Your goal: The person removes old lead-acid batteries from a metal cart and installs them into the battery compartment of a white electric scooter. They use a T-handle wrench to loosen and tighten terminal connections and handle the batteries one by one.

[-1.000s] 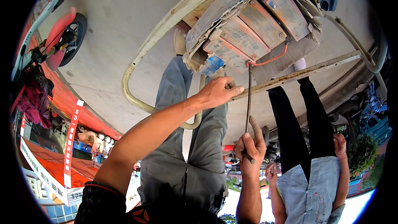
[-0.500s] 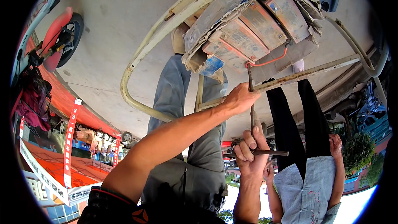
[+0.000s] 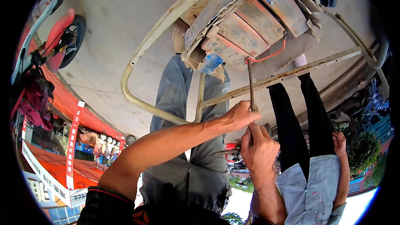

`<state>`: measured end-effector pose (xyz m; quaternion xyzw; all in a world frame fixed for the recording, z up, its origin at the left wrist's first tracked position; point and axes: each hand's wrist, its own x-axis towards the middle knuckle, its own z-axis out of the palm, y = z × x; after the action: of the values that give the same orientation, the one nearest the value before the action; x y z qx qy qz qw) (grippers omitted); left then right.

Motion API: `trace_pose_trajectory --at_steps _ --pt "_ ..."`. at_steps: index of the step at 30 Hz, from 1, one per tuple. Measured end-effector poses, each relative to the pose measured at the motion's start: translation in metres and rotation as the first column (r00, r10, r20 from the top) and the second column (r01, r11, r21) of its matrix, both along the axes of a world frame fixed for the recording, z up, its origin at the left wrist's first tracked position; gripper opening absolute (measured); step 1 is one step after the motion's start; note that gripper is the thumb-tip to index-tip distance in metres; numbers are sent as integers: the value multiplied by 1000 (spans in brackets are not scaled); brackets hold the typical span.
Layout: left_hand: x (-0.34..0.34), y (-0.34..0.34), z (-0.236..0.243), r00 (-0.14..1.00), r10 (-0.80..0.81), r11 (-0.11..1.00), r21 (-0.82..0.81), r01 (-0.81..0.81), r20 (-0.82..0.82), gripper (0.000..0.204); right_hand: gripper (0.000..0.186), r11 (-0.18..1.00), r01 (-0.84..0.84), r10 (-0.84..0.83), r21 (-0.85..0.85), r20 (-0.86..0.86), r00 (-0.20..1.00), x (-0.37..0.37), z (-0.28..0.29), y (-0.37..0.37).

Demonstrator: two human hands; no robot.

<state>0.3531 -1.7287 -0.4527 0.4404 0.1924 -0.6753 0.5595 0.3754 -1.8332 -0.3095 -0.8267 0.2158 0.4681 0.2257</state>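
Note:
A long dark T-handle wrench [image 3: 251, 79] reaches up from my hands, its tip at the terminal of a scuffed battery [image 3: 231, 50] where a red wire [image 3: 273, 55] is attached. My left hand [image 3: 241, 116] is closed round the wrench's shaft, below the rusty crossbar of a metal frame. Just beneath it, my right hand [image 3: 261, 148] is closed at the handle end, its back showing; a piece of the handle's cross bar sticks out to its left. Several red-and-grey batteries sit side by side in torn cardboard [image 3: 193, 43].
The cream tubular frame [image 3: 137, 62] surrounds the batteries, its rusty crossbar [image 3: 291, 75] running between them and my hands. At right stands a person in black trousers [image 3: 287, 118] and a grey top. A red scooter wheel [image 3: 73, 41] is at far left; red-and-white barrier strips [image 3: 74, 146] lie below.
My left hand has slid down the shaft. My right hand has turned from fingers showing to its back showing, and the cross bar now points left instead of right.

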Motion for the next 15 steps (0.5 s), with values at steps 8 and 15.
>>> trace_pose_trajectory --at_steps 8,15 --pt "19 -14 18 939 118 987 145 -74 -323 20 48 88 990 -961 106 271 56 -91 33 -47" --pt "2 -32 15 949 42 994 112 -7 -311 21 23 779 484 -626 399 438 646 -37 41 1"
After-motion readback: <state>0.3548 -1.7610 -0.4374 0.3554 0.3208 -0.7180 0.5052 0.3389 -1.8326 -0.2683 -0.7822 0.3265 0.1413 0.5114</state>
